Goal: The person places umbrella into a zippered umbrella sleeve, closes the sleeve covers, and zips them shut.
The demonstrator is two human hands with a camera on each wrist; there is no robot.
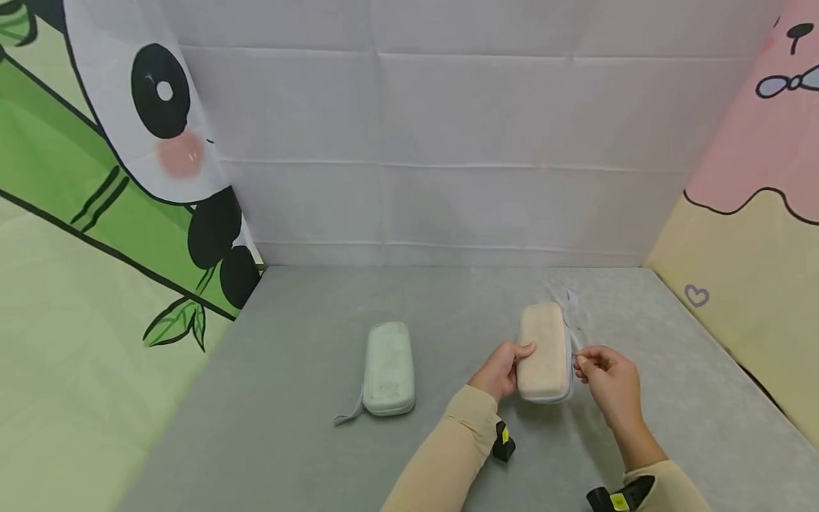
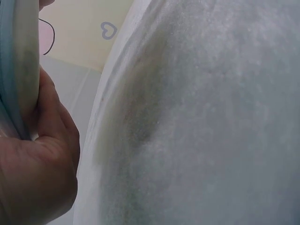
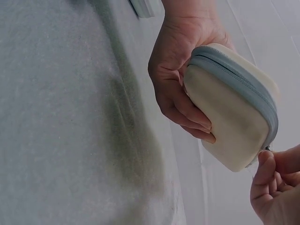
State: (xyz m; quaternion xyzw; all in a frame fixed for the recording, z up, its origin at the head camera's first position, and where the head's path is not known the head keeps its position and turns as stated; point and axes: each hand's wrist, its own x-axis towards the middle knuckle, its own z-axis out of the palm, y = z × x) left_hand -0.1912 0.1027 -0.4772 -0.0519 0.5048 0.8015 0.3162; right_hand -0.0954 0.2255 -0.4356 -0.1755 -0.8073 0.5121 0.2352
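Note:
My left hand [image 1: 501, 371] grips a cream zippered pencil case [image 1: 540, 348] above the table, thumb on the front face and fingers behind. A blue-grey zipper [image 3: 239, 77] runs round the case's side; in the right wrist view a dark slit shows along part of it. My right hand [image 1: 611, 384] is at the case's right side and pinches the zipper pull [image 3: 267, 148], mostly hidden between thumb and forefinger. The left wrist view shows only the edge of the case, beside the left hand [image 2: 44, 154].
A pale green zippered case [image 1: 390, 370] lies on the grey table [image 1: 288, 455] to the left, its wrist strap [image 1: 348, 416] trailing toward the front left. A white cloth wall [image 1: 448, 142] closes the back, with printed cartoon panels at both sides.

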